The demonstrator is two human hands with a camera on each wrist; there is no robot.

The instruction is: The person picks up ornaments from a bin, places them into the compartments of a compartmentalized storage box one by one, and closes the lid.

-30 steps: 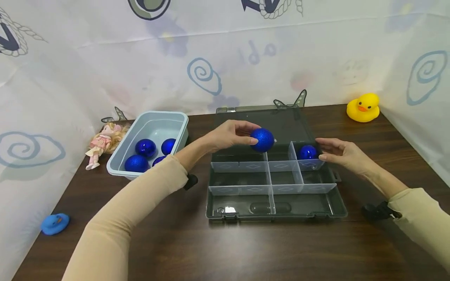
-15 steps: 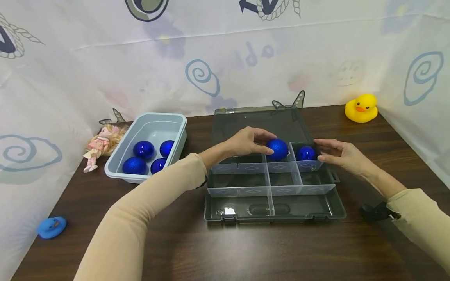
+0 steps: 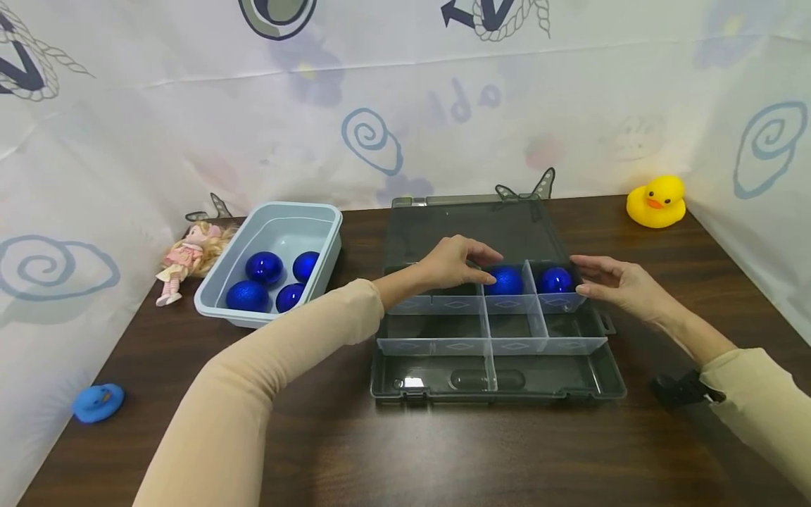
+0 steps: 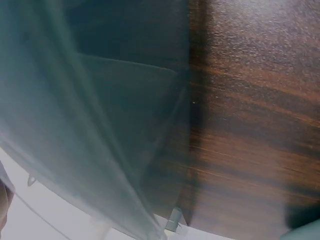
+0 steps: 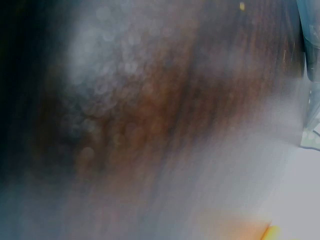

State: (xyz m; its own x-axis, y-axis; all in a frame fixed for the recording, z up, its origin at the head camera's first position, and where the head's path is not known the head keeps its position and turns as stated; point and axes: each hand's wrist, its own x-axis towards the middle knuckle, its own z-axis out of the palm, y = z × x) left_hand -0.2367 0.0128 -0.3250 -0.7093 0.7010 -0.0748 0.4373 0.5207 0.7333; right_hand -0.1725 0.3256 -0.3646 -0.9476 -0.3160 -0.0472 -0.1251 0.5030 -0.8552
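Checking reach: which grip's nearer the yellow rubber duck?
Right. The right grip is in front of the yellow rubber duck, slightly left; the left grip is farther left, at the glittery blue ball.

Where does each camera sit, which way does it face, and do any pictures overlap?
Head: on the person's head, facing forward and down at the table, box and blue balls; left hand, right hand and sleeves show.
Left wrist: close over dark see-through plastic, probably the box, and table; no hand clearly shows.
Right wrist: across blurred table toward white cloth; no hand clearly shows.
Shared: head and right wrist both show table, cloth and, probably, the yellow duck.
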